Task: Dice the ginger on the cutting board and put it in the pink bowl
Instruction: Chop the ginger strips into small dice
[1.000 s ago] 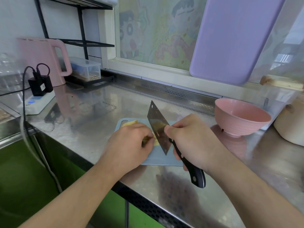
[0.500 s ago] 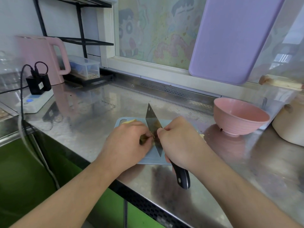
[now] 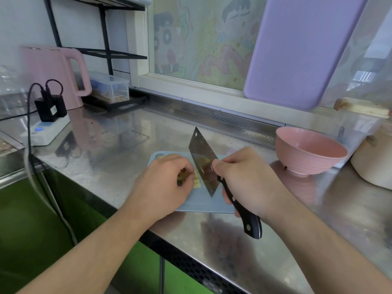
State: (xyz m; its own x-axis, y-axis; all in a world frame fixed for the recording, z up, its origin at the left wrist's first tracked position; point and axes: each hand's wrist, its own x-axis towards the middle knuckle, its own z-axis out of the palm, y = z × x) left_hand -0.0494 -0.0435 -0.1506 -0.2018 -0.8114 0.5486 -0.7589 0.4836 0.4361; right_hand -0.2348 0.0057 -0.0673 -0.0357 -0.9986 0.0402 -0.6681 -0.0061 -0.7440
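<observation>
The ginger (image 3: 196, 181) is pinned on the blue cutting board (image 3: 203, 203) at the worktop's (image 3: 118, 166) front edge by the left hand's (image 3: 163, 185) curled grip. The cleaver (image 3: 203, 162) is clasped in the right hand (image 3: 248, 181). The pink bowl (image 3: 309, 150) stands toward the right edge.

one cleaver (image 3: 202, 160), one pink bowl (image 3: 310, 150), two hands (image 3: 163, 185)

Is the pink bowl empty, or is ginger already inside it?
Empty as far as visible: the round pink bowl shows only bare pink inside; its near inner wall is hidden.
</observation>
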